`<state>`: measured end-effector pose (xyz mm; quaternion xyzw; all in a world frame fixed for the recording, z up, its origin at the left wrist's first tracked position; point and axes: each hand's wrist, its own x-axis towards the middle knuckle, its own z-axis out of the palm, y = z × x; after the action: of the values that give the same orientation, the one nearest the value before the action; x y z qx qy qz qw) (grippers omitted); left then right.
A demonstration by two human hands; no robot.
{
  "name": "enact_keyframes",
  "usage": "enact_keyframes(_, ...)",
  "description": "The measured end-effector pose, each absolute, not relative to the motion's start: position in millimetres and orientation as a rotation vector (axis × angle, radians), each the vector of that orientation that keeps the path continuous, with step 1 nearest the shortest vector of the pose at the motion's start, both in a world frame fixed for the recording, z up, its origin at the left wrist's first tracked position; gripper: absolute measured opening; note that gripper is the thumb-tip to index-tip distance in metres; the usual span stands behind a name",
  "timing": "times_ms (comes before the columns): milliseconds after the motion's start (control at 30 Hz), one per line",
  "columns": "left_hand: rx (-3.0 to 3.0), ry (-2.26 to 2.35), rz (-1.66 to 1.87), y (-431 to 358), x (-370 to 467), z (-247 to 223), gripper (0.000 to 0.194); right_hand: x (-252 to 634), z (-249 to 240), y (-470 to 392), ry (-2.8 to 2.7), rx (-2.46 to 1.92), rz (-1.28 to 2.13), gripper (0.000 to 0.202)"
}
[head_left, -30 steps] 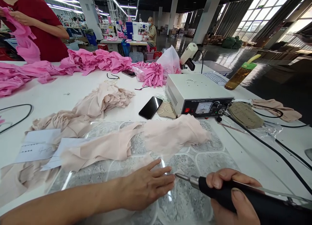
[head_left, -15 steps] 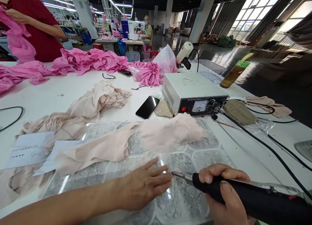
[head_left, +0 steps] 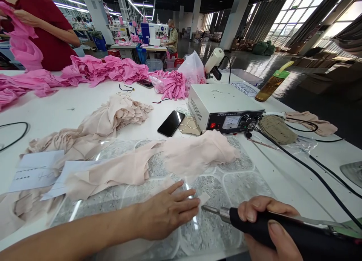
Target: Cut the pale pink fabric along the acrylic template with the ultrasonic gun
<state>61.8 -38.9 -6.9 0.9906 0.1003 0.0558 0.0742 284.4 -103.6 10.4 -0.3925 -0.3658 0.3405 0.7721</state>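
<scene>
My left hand (head_left: 169, 212) lies palm down with its fingers spread, on the clear-and-grey patterned mat (head_left: 212, 231). Just beyond its fingertips shows the corner of a small pale fabric piece (head_left: 204, 197); any rest of it under the hand is hard to make out. My right hand (head_left: 274, 227) is wrapped round a black handpiece (head_left: 240, 222) with a narrow metal tip. That tip points left, close to the left fingertips and just below the fabric corner. Pale pink fabric pieces (head_left: 198, 151) lie behind my hands, beside another pale layered bundle (head_left: 110, 176).
A grey control box (head_left: 226, 97) with a dial stands behind, a black cable (head_left: 305, 165) running from it to the right. Nearby are a phone (head_left: 171, 124), a bottle (head_left: 273, 84) and papers (head_left: 36, 170). A co-worker in red (head_left: 53, 38) handles pink fabric (head_left: 104, 69).
My right hand has drawn the handpiece slightly right and down, its tip now a little off the left fingertips. The pale fabric corner shows more plainly. My left hand has barely moved.
</scene>
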Motion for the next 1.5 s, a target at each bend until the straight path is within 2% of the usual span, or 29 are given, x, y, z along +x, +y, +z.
enact_keyframes(333,2.977,0.3,0.139,-38.8,61.5,-5.9,0.039,284.5,10.4,-102.1,-0.896,-0.884,0.695,0.009)
enact_keyframes(767,2.783,0.379,0.425,-31.6,57.2,-11.1,0.029,287.1,5.8,-97.6,-0.717,-0.894,0.613,0.01)
enact_keyframes(1067,2.829,0.461,0.404,-32.2,45.7,-10.6,0.028,288.8,2.8,-93.8,-0.762,-0.899,0.576,0.006)
enact_keyframes(1500,3.059,-0.135,0.22,6.6,63.1,8.6,0.023,285.4,7.2,-86.5,-0.736,-0.858,0.569,0.008)
